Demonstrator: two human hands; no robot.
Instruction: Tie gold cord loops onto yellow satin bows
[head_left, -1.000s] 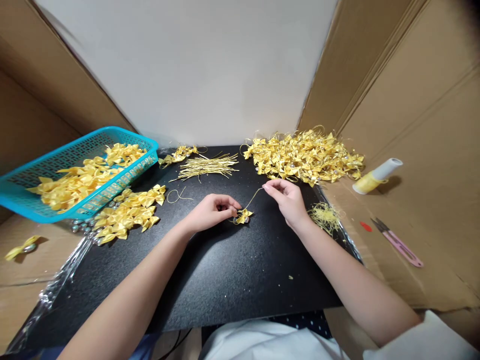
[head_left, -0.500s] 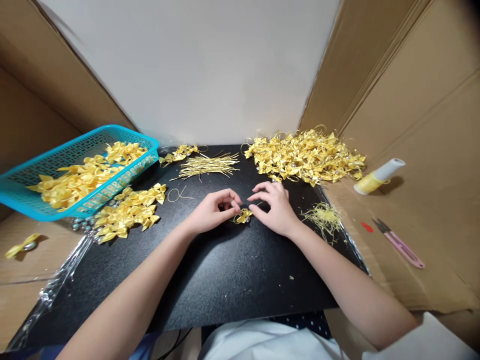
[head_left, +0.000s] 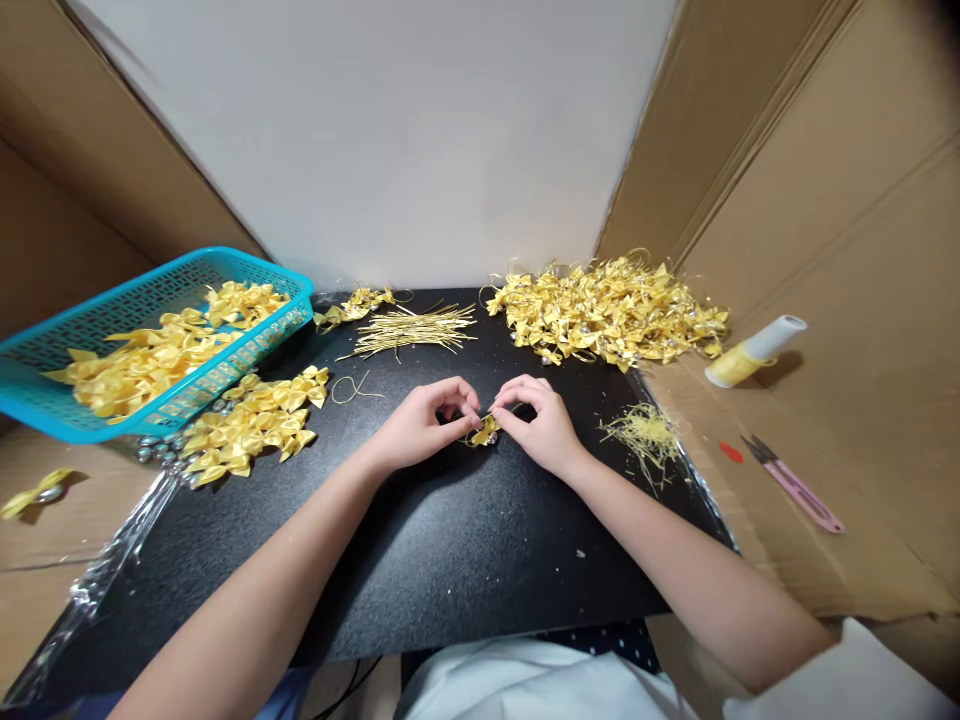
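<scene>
Between my hands, low over the black tabletop (head_left: 420, 560), is a small yellow ribbon bow (head_left: 486, 432) with a silver bell on it and gold cord about it. My left hand (head_left: 431, 420) pinches at the bow's left side, thumb and forefinger together on the cord. From the right, my right hand (head_left: 536, 415) closes thumb and forefinger at the top of the bow, where the thin cord runs. The fingertips partly hide the cord.
A blue basket (head_left: 67, 310) of yellow bows stands left, with loose bows (head_left: 255, 425) and bells beside it. Behind lie gold cord lengths (head_left: 416, 330); back right, a heap of finished-looking bows (head_left: 615, 310). Right are thread scraps (head_left: 645, 435), a thread spool (head_left: 754, 350) and pink snips (head_left: 795, 485).
My right hand has moved left, and its thumb and forefinger have come together at the bow. The left hand stays nearly where it was, still pinching.
</scene>
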